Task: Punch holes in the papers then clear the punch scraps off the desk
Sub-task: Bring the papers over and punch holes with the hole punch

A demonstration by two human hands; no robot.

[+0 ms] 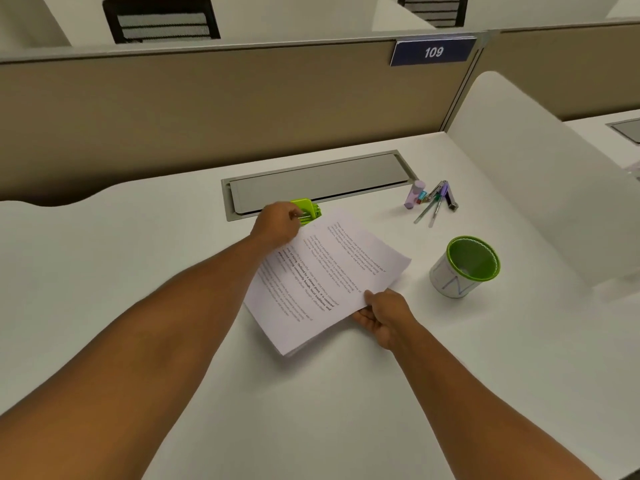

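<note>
A stack of printed papers [325,278] lies slanted in the middle of the white desk [346,393]. My right hand [382,315] pinches the stack's near right corner, thumb on top. At the stack's far left corner sits a lime green hole punch [308,209]. My left hand [277,225] reaches over that corner and grips the punch; its fingers are mostly hidden behind the back of the hand. I cannot tell whether the paper edge is inside the punch slot.
A green-rimmed mesh cup [465,266] stands to the right of the papers. Pens, a purple glue stick and small clips [431,200] lie at the back right. A grey cable flap [318,181] runs behind the punch. A beige partition [221,109] closes the back, a white divider [540,174] the right.
</note>
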